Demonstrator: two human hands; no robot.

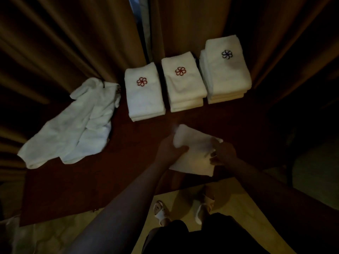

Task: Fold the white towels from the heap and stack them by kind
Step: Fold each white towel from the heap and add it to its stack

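Nearest to the person, a small white towel [192,153] lies on the dark bench [91,180], close to its front edge, already folded down to a rough rectangle that sits a little askew. The left hand [169,148] grips the towel's left edge, with the thumb on top and the fingers under the cloth, and the right hand [222,153] holds the right edge with curled fingers, though the dim light hides the exact pinch. I judge that the step in hand is the last fold of this towel, or the lifting of it to a stack. No emblem shows on it from here, so its kind is not yet clear. The next move calls for closing the fold evenly, turning the emblem up, and then choosing the right stack. Farther on, three stacks stand in a row just beside each other against the brown curtain [73,43]: the left stack [145,99] and the middle stack [183,88] carry a red flower emblem, and the right stack [227,74] carries a dark blue one. To the far left, the heap [73,129] of unfolded towels waits on the bench.
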